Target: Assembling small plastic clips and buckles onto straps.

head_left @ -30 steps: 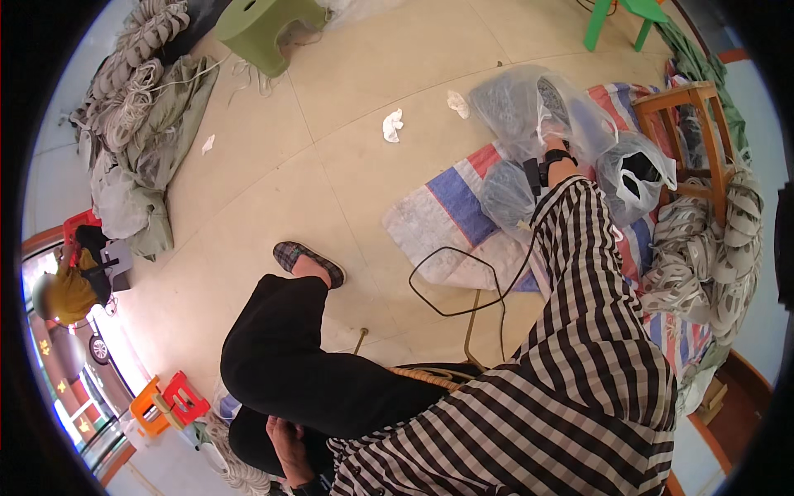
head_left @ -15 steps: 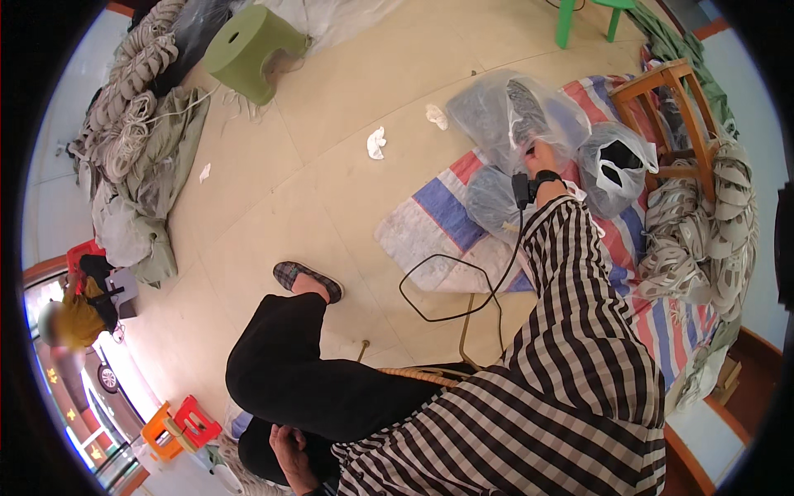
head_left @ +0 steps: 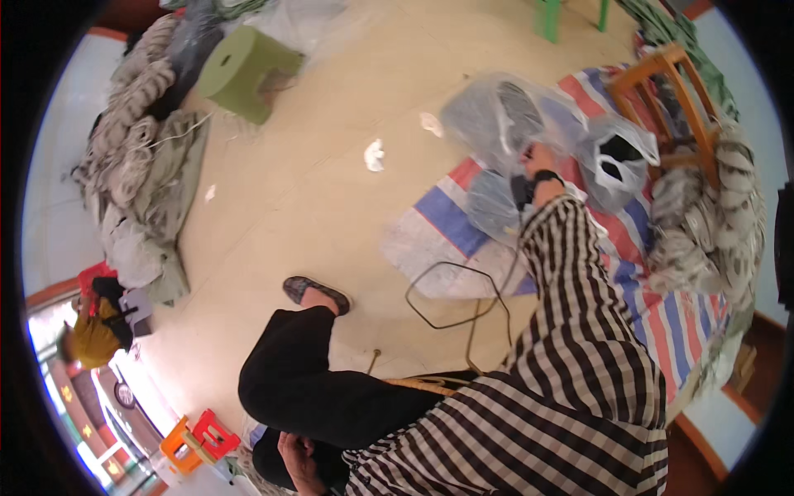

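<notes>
At the upper right, my right hand [head_left: 539, 157] reaches to a clear plastic bag [head_left: 471, 112], its fingers closed on the bag's near edge and partly hidden by the film. A dark grey object [head_left: 518, 109] shows through that bag. On the wrist sits a black band with a small dark box, from which a black cable [head_left: 447, 322] loops down. Close beside lie another clear bag [head_left: 492, 207] and a whitish bag [head_left: 608, 178] with black contents. My left hand [head_left: 296, 459] rests by my black-trousered leg, fingers loosely bent and apart, holding nothing visible.
A striped red, white and blue sheet [head_left: 451, 211] lies under the bags. To the right stand a wooden stool frame [head_left: 662, 70] and bundled grey-white strips [head_left: 682, 231]. A green stool [head_left: 240, 74] and cloth heaps [head_left: 157, 198] are at left. White scraps [head_left: 374, 155] dot the floor.
The view has shifted slightly, with a little blur. My right hand stays at the plastic bag, and my left hand stays by my leg. The person in yellow near the doorway has changed posture slightly.
</notes>
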The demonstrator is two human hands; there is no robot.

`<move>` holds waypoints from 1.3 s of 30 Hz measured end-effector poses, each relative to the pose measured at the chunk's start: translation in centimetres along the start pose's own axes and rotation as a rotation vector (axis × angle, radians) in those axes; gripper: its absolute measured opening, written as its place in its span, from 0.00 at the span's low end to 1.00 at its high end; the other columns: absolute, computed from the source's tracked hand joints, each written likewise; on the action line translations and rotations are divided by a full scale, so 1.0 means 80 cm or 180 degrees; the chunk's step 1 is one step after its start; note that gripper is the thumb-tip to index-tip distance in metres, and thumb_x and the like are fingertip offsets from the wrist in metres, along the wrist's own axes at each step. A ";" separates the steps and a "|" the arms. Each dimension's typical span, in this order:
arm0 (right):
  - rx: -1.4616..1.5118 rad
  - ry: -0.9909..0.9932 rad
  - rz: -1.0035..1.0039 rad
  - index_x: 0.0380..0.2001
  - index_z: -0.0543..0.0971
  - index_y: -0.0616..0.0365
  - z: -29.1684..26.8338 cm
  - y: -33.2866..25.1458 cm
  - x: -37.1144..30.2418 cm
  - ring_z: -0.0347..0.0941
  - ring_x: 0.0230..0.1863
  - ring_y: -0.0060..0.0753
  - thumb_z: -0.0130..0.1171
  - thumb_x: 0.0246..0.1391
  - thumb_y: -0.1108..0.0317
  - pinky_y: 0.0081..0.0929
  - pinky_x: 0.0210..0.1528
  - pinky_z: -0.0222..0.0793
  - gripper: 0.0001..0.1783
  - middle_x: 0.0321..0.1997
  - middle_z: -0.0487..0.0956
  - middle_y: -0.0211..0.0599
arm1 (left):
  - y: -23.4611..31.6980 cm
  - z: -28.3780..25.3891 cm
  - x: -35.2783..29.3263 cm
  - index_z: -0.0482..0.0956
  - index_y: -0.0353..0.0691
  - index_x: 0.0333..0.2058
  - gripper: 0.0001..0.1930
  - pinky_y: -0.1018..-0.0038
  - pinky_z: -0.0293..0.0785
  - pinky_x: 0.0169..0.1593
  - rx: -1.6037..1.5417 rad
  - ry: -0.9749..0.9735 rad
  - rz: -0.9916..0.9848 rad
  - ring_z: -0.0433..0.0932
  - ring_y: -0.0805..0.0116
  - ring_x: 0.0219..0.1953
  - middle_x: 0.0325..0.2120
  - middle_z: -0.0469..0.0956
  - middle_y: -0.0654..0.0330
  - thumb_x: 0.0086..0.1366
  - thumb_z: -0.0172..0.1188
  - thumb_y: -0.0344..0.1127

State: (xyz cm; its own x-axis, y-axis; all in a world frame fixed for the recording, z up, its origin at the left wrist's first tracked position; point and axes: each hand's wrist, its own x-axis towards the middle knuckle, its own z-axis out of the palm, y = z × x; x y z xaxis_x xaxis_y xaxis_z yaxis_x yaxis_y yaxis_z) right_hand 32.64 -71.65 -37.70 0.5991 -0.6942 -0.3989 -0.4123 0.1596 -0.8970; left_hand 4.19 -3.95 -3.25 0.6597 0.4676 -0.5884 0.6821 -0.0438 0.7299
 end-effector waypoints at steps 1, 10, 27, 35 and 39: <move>-0.1942 -0.0165 -0.1148 0.21 0.73 0.59 -0.011 0.018 0.002 0.72 0.29 0.47 0.57 0.36 0.68 0.38 0.30 0.66 0.07 0.24 0.75 0.47 | -0.003 -0.002 0.002 0.68 0.38 0.31 0.06 0.86 0.53 0.11 -0.0055 0.0126 0.0070 0.63 0.77 0.12 0.18 0.70 0.63 0.52 0.49 0.27; -0.5318 -0.0638 -0.0453 0.47 0.69 0.59 -0.019 0.008 0.004 0.67 0.47 0.44 0.52 0.51 0.61 0.35 0.49 0.61 0.21 0.47 0.72 0.44 | 0.010 0.004 -0.010 0.68 0.38 0.27 0.02 0.83 0.56 0.13 -0.0737 0.0237 -0.0673 0.67 0.72 0.13 0.18 0.73 0.55 0.53 0.50 0.24; -0.1494 -0.1212 0.0800 0.45 0.69 0.58 -0.019 0.057 0.098 0.67 0.41 0.40 0.45 0.53 0.54 0.33 0.41 0.61 0.21 0.44 0.72 0.44 | 0.002 0.005 -0.012 0.71 0.35 0.33 0.08 0.84 0.56 0.14 -0.0780 0.0268 -0.0730 0.67 0.74 0.14 0.19 0.72 0.59 0.52 0.50 0.25; 0.1881 -0.1169 -0.0209 0.27 0.72 0.56 -0.043 0.089 0.060 0.67 0.26 0.37 0.50 0.48 0.66 0.31 0.25 0.60 0.06 0.30 0.73 0.41 | 0.009 -0.005 -0.014 0.72 0.35 0.31 0.07 0.84 0.55 0.14 -0.0865 0.0385 -0.0728 0.66 0.76 0.14 0.18 0.72 0.60 0.51 0.50 0.24; 0.0600 0.0340 0.0654 0.38 0.69 0.55 -0.043 0.067 0.098 0.59 0.20 0.37 0.43 0.51 0.73 0.39 0.17 0.53 0.10 0.30 0.69 0.38 | -0.007 -0.013 -0.012 0.72 0.35 0.31 0.07 0.84 0.55 0.14 -0.0994 0.0276 -0.0645 0.66 0.76 0.14 0.18 0.72 0.60 0.52 0.50 0.24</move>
State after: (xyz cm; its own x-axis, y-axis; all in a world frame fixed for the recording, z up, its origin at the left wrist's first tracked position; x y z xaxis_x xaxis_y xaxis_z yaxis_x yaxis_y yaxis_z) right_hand 32.76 -78.61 -45.01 0.4365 -0.7023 -0.5624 -0.3766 0.4250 -0.8231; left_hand 2.86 -3.45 -2.70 0.4829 0.5128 -0.7098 0.6581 0.3221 0.6805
